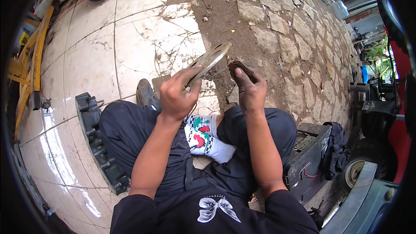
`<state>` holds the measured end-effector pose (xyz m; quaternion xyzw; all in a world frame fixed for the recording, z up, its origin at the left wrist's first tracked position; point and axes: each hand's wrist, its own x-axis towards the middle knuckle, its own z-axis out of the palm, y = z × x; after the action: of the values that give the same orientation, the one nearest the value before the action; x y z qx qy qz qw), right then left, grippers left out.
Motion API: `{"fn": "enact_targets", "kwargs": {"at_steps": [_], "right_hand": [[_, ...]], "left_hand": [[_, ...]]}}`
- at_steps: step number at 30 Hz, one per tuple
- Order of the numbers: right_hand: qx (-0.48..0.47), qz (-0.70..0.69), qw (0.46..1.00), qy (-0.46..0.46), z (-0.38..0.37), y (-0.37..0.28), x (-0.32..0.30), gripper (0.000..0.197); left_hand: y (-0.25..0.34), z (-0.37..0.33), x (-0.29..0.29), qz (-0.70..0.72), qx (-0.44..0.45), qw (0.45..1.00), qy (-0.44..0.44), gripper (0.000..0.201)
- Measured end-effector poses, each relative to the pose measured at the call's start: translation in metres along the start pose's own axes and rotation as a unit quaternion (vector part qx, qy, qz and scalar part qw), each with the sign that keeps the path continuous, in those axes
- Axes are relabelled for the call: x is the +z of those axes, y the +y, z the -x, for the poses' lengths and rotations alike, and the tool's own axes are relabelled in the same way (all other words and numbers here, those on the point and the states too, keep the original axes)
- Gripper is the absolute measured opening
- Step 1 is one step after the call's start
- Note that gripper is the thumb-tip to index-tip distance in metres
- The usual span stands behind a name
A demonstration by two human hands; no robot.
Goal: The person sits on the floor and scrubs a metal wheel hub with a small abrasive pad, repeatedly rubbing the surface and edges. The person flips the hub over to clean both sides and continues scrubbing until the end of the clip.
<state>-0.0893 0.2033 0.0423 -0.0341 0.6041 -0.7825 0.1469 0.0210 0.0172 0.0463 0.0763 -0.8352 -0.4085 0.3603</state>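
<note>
My left hand [177, 94] is closed around the near end of a flat, rounded metal plate [216, 56] with openings through it. The plate is tilted, its far edge pointing up and to the right. A short gap separates it from my right hand [252, 91], whose thumb pinches a small dark brown folded piece [238, 64] against the fingers. What that piece is made of I cannot tell. Both hands are raised above my crossed legs, where a patterned white sock [201, 136] shows between them.
A ribbed black machine part [93, 121] lies beside my left knee. By my right knee stands a dark metal box [310, 160] with black cloth [336, 147] on it. White tiles [95, 56] meet rough stone paving [281, 48] ahead. A yellow wooden frame [39, 52] stands far left.
</note>
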Motion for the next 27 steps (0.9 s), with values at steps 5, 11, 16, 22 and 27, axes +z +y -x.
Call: {"fn": "enact_targets", "kwargs": {"at_steps": [5,11,16,22,27], "right_hand": [[0.003,-0.094,0.995,-0.026,0.007,-0.018,0.024,0.039],[0.011,0.055,0.996,-0.073,0.016,-0.028,0.015,0.037],[-0.002,0.13,0.989,-0.066,0.028,-0.042,0.03,0.032],[-0.062,0.177,0.982,0.034,0.014,-0.037,0.037,0.015],[-0.043,0.146,0.988,0.0,0.036,-0.038,0.045,0.017]], "left_hand": [[0.012,0.002,0.001,0.004,-0.033,0.999,-0.019,0.03],[0.019,0.01,0.01,0.022,-0.019,0.999,-0.019,0.032],[0.023,0.016,0.011,0.016,-0.02,1.0,-0.011,0.035],[0.032,0.016,0.013,0.025,-0.035,0.999,-0.016,0.034],[0.031,0.018,0.012,0.02,-0.03,0.999,-0.027,0.034]]}}
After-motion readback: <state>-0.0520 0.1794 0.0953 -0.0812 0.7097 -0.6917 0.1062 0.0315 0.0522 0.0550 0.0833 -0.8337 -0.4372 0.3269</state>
